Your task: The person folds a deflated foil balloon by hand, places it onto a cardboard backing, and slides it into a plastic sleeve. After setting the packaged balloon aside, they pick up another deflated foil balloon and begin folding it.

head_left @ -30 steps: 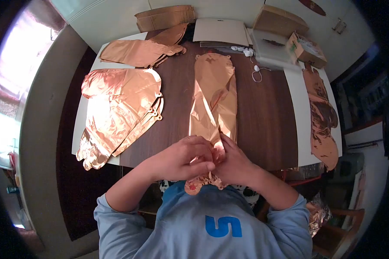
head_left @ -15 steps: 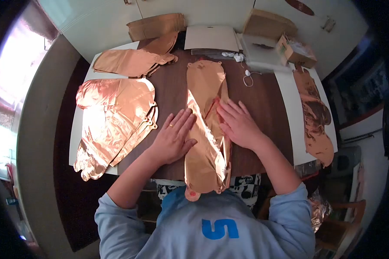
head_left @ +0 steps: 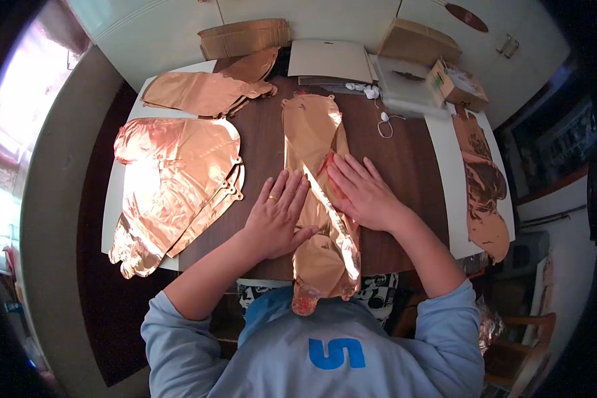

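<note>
Both hands have been brought slightly inward since the earlier frame, and the far end of the copper-coloured foil balloon (head_left: 326,212) has been swung a little left. It is laid flat, uninflated and folded lengthwise, at frame centre on the brown tabletop (head_left: 408,172), near end extended past the table's lower edge. Left hand (head_left: 275,215) is rested palm-down along its left edge, right hand (head_left: 365,192) along its right; fingers extended, nothing gripped. Palms are probably so placed to keep slick, creased foil flat and its folds from springing open. Wider foil balloons (head_left: 186,162) are layered at frame left, more foil pieces (head_left: 189,96) upper left, perhaps grouped to avoid mixing. Narrow foil strip (head_left: 484,179) is laid far right.
</note>
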The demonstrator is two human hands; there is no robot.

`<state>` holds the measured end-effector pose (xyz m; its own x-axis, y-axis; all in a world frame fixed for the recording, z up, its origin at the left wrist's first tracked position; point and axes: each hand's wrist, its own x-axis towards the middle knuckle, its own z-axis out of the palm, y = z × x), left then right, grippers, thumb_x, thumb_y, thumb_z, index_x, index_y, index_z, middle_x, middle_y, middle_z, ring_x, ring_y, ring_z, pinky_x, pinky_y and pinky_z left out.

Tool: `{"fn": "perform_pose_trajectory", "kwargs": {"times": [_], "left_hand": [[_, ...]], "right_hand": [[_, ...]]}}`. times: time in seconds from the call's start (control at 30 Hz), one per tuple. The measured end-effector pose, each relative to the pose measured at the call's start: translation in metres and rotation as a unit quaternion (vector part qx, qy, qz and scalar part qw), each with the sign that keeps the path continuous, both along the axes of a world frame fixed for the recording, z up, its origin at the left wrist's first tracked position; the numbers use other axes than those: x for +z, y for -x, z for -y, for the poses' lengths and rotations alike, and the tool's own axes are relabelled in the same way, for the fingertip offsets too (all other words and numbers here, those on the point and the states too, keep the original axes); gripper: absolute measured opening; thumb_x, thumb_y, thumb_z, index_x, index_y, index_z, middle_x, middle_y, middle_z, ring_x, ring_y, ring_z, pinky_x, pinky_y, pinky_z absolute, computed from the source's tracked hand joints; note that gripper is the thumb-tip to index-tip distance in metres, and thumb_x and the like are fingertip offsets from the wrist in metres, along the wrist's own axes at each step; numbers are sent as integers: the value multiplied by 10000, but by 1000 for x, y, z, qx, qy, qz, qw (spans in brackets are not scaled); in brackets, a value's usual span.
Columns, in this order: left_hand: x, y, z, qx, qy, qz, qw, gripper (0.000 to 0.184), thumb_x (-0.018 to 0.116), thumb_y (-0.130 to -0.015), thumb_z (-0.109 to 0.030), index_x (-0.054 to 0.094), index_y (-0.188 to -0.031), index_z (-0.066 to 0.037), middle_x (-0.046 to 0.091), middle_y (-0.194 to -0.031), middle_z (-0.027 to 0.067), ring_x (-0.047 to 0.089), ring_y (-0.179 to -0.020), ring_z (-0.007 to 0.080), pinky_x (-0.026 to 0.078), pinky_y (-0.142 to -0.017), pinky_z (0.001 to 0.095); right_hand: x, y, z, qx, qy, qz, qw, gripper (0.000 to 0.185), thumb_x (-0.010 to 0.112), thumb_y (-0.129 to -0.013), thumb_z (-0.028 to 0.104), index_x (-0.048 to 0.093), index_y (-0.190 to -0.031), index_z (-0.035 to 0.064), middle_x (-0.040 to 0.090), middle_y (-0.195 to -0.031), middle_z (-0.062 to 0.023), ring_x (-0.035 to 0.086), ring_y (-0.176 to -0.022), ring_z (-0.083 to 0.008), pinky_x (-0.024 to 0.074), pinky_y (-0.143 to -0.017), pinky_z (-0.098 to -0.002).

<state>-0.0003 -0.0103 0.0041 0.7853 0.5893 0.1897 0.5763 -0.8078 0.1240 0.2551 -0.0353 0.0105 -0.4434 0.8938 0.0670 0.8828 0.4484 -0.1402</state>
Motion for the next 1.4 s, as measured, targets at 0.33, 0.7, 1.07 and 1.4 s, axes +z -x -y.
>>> {"fn": "perform_pose_trajectory", "kwargs": {"times": [0.33, 0.7, 1.07, 1.4], "left_hand": [[0, -1, 0, 7, -2, -14, 1000, 899, 474, -920, -629, 316, -1471, 64, 323, -1523, 269, 323, -1405, 432, 263, -1136, 549], [0, -6, 1, 15, 6, 6, 1000, 930, 465, -905, -670, 337, -1461, 65, 345, -1509, 271, 328, -1395, 448, 255, -1137, 549], [-4, -11, 11, 40, -8, 49, 998, 897, 495, -900, -628, 349, -1464, 54, 350, -1501, 288, 321, -1402, 447, 234, -1132, 567], [-8, -10, 12, 41, -24, 27, 998, 907, 470, -906, -647, 332, -1468, 52, 367, -1487, 286, 346, -1372, 468, 238, -1122, 587]], "right_hand": [[9, 15, 57, 25, 35, 34, 998, 731, 581, -915, 359, 313, -1499, 9, 276, -1571, -178, 200, -1480, -323, 107, -1200, -526], [14, 17, 57, 24, 75, -13, 997, 772, 563, -919, 486, 329, -1498, 31, 228, -1591, -188, 144, -1496, -329, 75, -1204, -529], [13, 13, 57, 31, 84, -42, 995, 751, 579, -926, 409, 295, -1512, 34, 223, -1588, -201, 159, -1495, -330, 83, -1204, -535], [55, 54, 78, 162, -25, -225, 960, 265, 657, -838, 238, 637, -1028, 53, 591, -958, -95, 565, -897, -275, 436, -864, -440]]}}
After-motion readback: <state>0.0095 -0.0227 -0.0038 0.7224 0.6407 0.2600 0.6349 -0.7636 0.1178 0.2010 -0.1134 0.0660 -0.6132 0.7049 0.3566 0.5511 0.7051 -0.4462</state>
